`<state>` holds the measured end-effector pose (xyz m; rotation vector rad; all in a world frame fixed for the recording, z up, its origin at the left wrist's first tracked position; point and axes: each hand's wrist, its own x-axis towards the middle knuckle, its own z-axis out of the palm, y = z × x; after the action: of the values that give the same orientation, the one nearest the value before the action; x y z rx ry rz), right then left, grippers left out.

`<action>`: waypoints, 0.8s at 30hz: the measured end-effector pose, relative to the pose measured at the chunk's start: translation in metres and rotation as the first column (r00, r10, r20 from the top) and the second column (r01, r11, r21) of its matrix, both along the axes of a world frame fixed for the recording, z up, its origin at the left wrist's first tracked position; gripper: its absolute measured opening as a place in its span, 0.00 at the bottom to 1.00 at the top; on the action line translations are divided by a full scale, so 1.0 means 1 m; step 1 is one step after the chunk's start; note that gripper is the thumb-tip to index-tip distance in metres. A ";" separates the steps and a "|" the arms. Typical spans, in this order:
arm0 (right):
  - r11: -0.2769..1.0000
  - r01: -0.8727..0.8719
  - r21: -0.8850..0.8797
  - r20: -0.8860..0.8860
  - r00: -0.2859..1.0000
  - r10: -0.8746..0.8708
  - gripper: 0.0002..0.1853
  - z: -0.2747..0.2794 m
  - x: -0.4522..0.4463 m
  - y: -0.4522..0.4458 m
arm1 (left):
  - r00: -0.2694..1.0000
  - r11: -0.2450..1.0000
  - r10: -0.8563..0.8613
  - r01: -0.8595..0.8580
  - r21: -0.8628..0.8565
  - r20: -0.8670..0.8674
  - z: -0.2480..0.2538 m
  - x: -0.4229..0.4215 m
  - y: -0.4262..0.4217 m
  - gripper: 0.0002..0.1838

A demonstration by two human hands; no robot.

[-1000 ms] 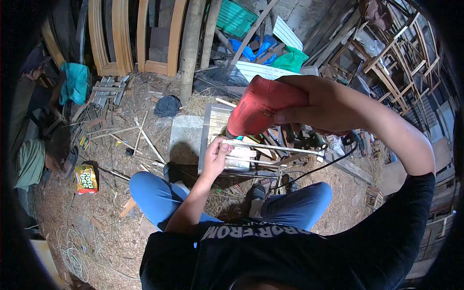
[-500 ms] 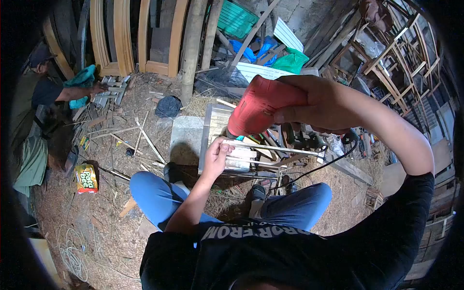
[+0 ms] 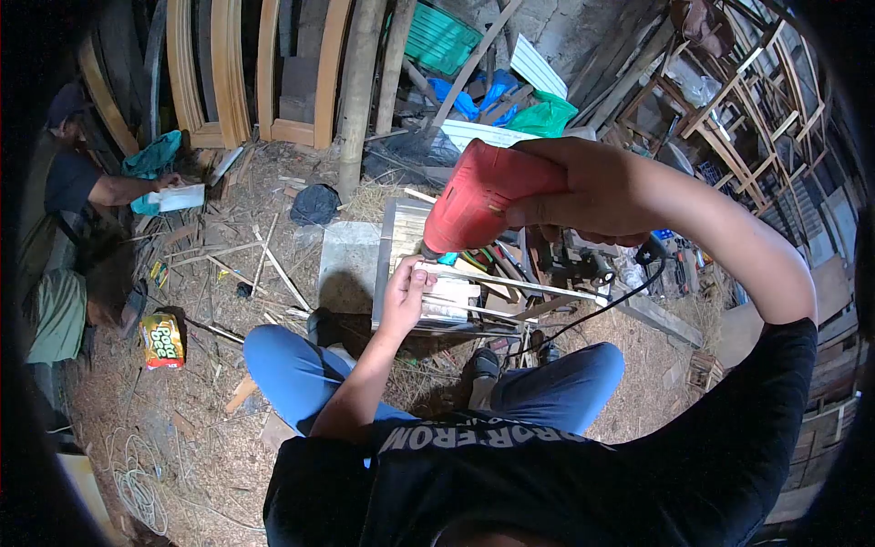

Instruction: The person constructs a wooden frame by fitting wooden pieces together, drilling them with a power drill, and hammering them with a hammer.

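My right hand [image 3: 583,196] is wrapped round a red power drill [image 3: 483,199], its nose pointing down at the near end of the wood. A black cord hangs from the drill's handle. Just below the drill's tip, my left hand [image 3: 406,287] grips the end of a thin wooden strip [image 3: 510,283] between thumb and fingers. The strip stretches to the right over a low wooden bench [image 3: 389,246]. The drill's tip meets the work close to my left fingertips; the exact contact is hidden.
A co-worker [image 3: 77,173] sits at the far left, holding pale pieces. Wood offcuts [image 3: 283,264], a yellow snack bag [image 3: 163,340] and coiled rope [image 3: 138,488] lie on the floor. Wooden frames [image 3: 228,73] lean behind; more frames [image 3: 756,128] stack at the right.
The co-worker has leaned into view, and the pale pieces by the teal bag have been lifted and gathered in that person's hand. My hands and drill have barely moved.
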<state>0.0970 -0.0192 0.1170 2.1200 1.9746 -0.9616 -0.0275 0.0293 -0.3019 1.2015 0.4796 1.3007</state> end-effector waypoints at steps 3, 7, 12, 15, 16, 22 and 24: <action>0.994 -0.087 0.063 -0.067 0.994 0.091 0.24 -0.015 0.015 0.006 | 1.000 1.000 -0.004 0.003 0.011 0.013 0.004 0.000 -0.001 0.18; 0.998 -0.056 0.036 -0.050 0.997 0.058 0.23 -0.010 0.010 0.004 | 0.998 0.999 0.010 -0.008 0.040 -0.064 0.007 -0.004 -0.002 0.20; 1.000 -0.005 0.009 0.020 1.000 0.005 0.25 -0.001 -0.001 0.001 | 0.996 0.998 -0.030 0.034 0.049 -0.078 0.011 -0.008 -0.002 0.22; 0.997 -0.054 0.047 0.014 0.998 0.053 0.26 -0.009 0.008 0.006 | 0.999 0.998 -0.008 0.011 0.063 -0.048 0.009 -0.005 -0.002 0.22; 0.998 -0.042 0.040 0.002 0.999 0.042 0.26 -0.008 0.007 0.006 | 1.000 0.998 0.005 -0.003 0.069 -0.022 0.009 -0.004 -0.003 0.22; 0.999 -0.026 0.021 0.026 0.999 0.025 0.25 -0.003 -0.001 0.004 | 0.999 0.999 0.011 -0.009 0.041 -0.042 0.005 -0.004 -0.003 0.21; 0.999 -0.036 0.027 0.015 0.999 0.036 0.25 -0.003 0.000 0.004 | 0.999 0.999 0.002 -0.001 0.041 -0.048 0.003 -0.004 -0.003 0.21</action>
<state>0.0966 -0.0151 0.1136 2.0916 2.0226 -0.9161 -0.0317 0.0266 -0.2991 1.2688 0.4905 1.2908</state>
